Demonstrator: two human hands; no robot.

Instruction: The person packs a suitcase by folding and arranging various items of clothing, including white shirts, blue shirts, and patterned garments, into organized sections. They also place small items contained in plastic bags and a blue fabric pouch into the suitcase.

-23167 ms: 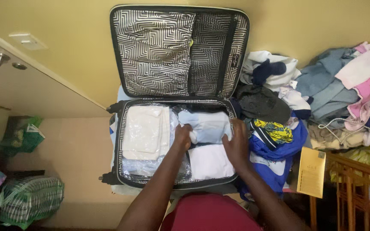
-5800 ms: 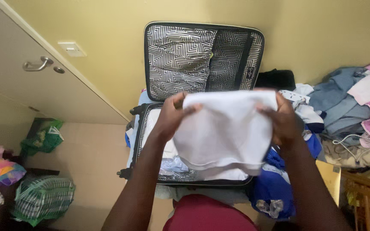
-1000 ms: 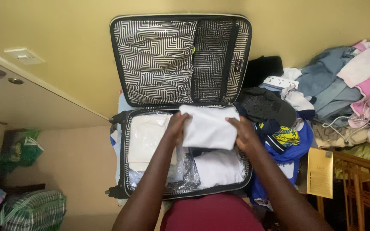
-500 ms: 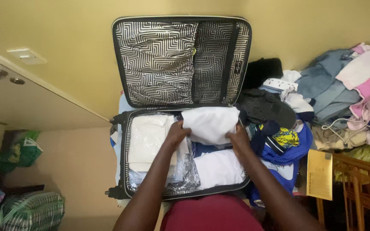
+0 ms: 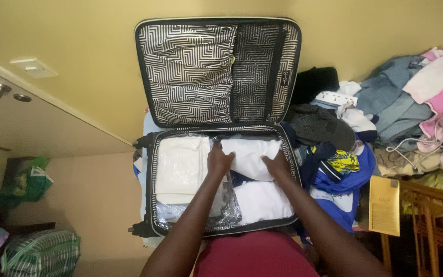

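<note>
An open suitcase [image 5: 149, 179] with black-and-white patterned lining lies in front of me, its lid [image 5: 216, 72] leaning upright against the yellow wall. My left hand [image 5: 218, 159] and my right hand [image 5: 277, 166] press a folded white garment [image 5: 249, 156] down into the far right part of the suitcase. Another folded white garment [image 5: 262, 201] lies just nearer to me. On the left side sits a cream folded item in clear plastic [image 5: 179, 164].
A heap of clothes [image 5: 411, 113] and a dark cap [image 5: 321, 125] lie to the right, with a blue garment [image 5: 342, 179] and a yellow envelope [image 5: 384, 205] nearer. A wooden rail [image 5: 431, 225] is at lower right. Green bags [image 5: 37, 251] sit on the floor at left by a door [image 5: 26, 118].
Over the last second my hands have lowered the folded white garment from above the suitcase down into its far right part and now press on it.
</note>
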